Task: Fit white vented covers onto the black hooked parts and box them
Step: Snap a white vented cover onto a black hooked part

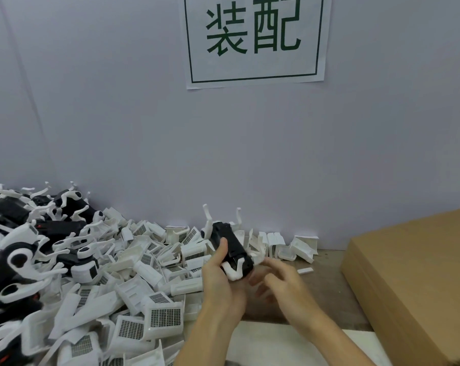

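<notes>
**Black part in left hand, cover not on yet**

Left hand (219,270) grips one black hooked part (231,249) above the counter (321,294), fingers and thumb curled round its near end. The part's long axis runs up and away from the person, tilted slightly left; its white hook arms stick up at the far end, close to the back wall (144,128). A white piece shows at the near end, by the palm. Can't tell if it's seated or loose.

Right hand (279,281) is just right of the part, fingers loosely spread and motion-blurred, holding nothing I can make out. Reads as open.

Key relation: the pile of white vented covers (155,299) lies left of and below both hands, so the left hand is nearer but occupied. My guess is the free right hand has to cross over, or take one of the loose covers (300,248) lying against the wall just behind the part, which look the shorter reach.

More black hooked parts (38,247) are heaped far left. Cardboard box (408,281) sits at right, its edge near the right hand, a bare strip of counter between. Room there to swing a finished unit across. A paper sign (252,39) hangs on the wall above.
</notes>
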Available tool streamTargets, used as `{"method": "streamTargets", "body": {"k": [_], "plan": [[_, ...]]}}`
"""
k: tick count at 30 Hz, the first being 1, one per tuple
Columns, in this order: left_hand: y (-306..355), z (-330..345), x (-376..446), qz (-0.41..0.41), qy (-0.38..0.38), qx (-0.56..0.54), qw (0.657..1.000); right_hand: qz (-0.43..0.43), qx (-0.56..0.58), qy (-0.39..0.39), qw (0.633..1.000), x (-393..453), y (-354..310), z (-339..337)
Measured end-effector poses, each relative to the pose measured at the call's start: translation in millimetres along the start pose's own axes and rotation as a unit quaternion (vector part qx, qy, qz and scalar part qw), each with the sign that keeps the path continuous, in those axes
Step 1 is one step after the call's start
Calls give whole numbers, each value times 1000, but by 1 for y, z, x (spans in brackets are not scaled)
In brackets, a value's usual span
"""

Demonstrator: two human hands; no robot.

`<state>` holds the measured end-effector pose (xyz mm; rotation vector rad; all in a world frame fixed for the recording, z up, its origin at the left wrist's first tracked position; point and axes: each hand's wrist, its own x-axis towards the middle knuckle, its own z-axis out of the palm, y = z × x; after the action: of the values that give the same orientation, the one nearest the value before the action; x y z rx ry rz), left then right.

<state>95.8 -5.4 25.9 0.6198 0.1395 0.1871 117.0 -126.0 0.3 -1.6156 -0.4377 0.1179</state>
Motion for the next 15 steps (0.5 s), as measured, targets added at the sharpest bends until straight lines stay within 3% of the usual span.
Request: {"method": "streamTargets", "body": {"k": [2, 7, 10, 15], "plan": [[9, 3, 1, 34, 1, -22, 999, -24, -111, 39, 993, 1, 3, 4], [32, 10, 3, 90, 49, -28, 994, -21, -246, 80, 966, 16, 6, 21], [49, 14, 1, 110, 80, -47, 990, 14, -339, 59, 939, 32, 0, 37], [63, 14, -1, 108, 105, -67, 986, 52, -394, 20, 917, 52, 3, 62]]}}
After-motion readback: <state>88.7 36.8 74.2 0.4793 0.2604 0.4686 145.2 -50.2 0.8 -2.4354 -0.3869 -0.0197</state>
